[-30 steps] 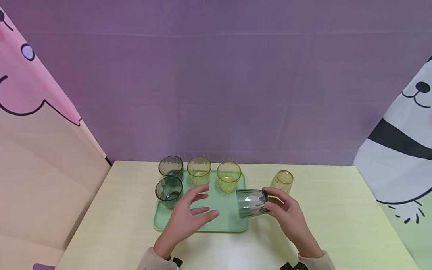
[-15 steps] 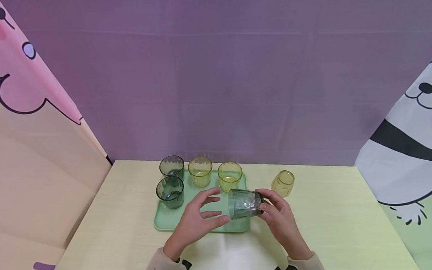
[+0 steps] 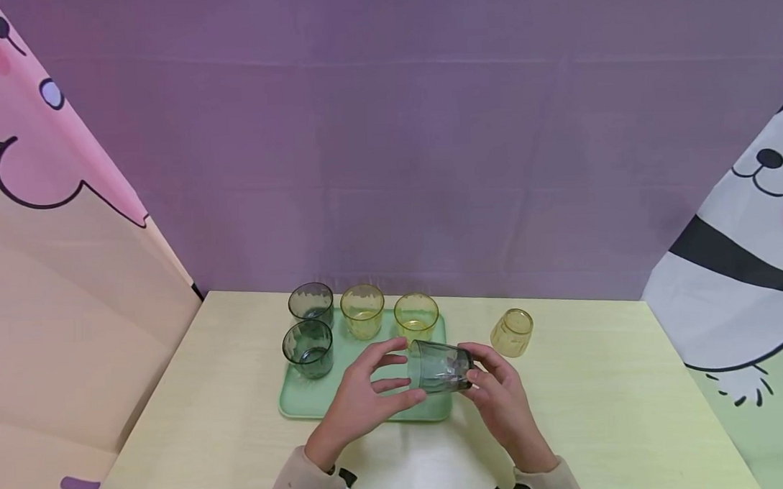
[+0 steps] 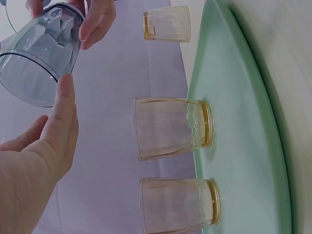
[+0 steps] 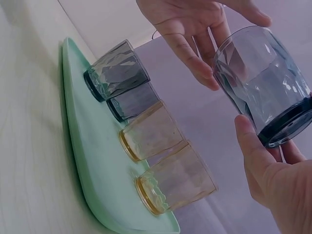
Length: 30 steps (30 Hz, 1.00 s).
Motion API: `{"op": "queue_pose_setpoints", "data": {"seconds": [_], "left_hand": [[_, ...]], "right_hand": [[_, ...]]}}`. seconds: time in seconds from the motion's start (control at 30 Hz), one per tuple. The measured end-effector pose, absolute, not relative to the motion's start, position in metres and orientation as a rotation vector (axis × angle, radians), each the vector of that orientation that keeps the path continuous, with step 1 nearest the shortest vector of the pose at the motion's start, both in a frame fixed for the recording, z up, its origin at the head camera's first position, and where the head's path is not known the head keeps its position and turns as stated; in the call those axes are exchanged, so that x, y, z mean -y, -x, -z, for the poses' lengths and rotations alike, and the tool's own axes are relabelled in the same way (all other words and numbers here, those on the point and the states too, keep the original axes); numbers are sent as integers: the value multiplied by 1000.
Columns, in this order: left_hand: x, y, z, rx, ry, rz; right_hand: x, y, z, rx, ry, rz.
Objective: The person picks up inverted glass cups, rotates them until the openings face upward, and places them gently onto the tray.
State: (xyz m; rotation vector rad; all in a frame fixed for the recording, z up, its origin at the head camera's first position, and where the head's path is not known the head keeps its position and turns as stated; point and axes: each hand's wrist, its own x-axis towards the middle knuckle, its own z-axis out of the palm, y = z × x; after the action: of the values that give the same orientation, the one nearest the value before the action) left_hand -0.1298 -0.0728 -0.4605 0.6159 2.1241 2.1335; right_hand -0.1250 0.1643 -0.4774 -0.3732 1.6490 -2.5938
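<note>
A grey-tinted glass (image 3: pixel 441 366) is held on its side above the front right of a green tray (image 3: pixel 397 415), its mouth facing left. My right hand (image 3: pixel 503 399) grips it around the dark base, thumb and fingers on opposite sides. My left hand (image 3: pixel 364 396) is at the mouth, fingers and thumb spread to either side of the rim. In the right wrist view, the left fingertips (image 5: pixel 207 80) are at the rim of the tilted glass (image 5: pixel 265 73); whether they press on it I cannot tell.
Upright on the tray are two dark glasses (image 3: pixel 307 348) at the left and two yellow glasses (image 3: pixel 362 312) along the back. Another yellow glass (image 3: pixel 512 332) stands upside down on the table (image 3: pixel 604 395), right of the tray. A purple cloth (image 3: pixel 427 164) hangs behind.
My right hand has carried the grey glass left, over the tray. My left hand has moved right, to its rim. The other glasses have stayed put.
</note>
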Motion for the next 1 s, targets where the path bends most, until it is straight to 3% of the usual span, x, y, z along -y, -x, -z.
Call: {"op": "queue_pose_setpoints", "data": {"seconds": [1.0], "left_hand": [[70, 135, 457, -2126, -652, -2105]], "right_hand": [[-169, 126, 477, -1649, 418, 2538]]}}
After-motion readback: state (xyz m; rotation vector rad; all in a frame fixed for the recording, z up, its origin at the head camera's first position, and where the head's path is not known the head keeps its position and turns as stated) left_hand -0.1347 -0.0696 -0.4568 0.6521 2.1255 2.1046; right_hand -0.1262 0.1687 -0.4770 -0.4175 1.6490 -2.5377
